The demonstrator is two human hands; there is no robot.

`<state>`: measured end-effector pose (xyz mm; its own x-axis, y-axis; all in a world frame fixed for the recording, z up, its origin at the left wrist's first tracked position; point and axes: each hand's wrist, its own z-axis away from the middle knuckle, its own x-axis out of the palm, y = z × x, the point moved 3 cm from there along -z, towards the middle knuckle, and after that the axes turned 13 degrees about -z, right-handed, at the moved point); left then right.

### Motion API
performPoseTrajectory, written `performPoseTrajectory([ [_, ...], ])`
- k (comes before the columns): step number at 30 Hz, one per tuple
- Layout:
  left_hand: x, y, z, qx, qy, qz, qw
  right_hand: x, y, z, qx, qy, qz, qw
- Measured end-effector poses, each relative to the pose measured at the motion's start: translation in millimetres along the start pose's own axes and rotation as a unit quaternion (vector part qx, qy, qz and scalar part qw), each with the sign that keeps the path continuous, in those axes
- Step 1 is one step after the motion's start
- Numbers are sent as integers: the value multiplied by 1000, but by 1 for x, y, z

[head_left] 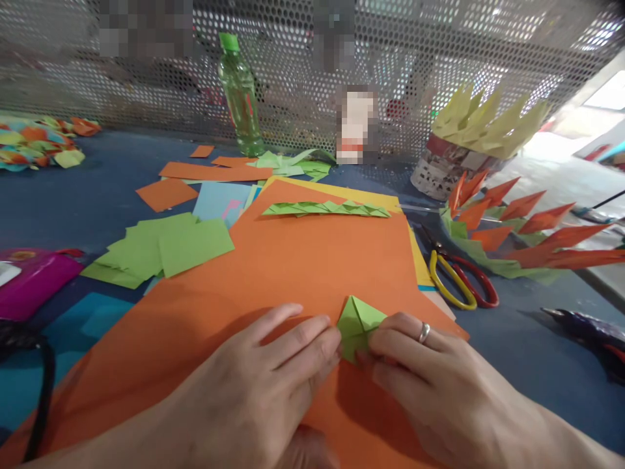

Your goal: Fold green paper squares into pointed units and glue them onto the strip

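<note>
Both hands pinch a small folded green paper piece [359, 322] between them: the left hand [273, 378] presses its fingertips against the piece's left edge, and the right hand [430, 378], a ring on one finger, closes on its right edge from the other side. That piece lies on a large orange sheet [293, 260] spread over the blue table [512, 339]. Farther back on the sheet rests a strip of linked green folded units [327, 208]. Loose green squares [161, 251] sit to the left, and scissors [459, 280] with yellow and red handles lie to the right.
</note>
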<state>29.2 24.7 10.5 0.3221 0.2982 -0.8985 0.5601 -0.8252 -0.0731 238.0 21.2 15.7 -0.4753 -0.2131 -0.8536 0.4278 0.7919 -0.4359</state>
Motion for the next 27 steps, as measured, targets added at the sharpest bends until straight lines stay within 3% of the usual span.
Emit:
performPoseTrajectory([
  [13,0,0,4,3,31,-2,1000,-3,-4,3,-21,-2,33,999],
  [17,-5,-3,1,23,32,-19,999,-11,-1,-2,-13,53,-19,998],
  [21,-7,-7,2,54,18,-20,998,-20,11,-2,49,101,-73,991],
  [27,-2,-12,8,58,-11,-1,998,-22,22,-5,67,28,-80,994],
])
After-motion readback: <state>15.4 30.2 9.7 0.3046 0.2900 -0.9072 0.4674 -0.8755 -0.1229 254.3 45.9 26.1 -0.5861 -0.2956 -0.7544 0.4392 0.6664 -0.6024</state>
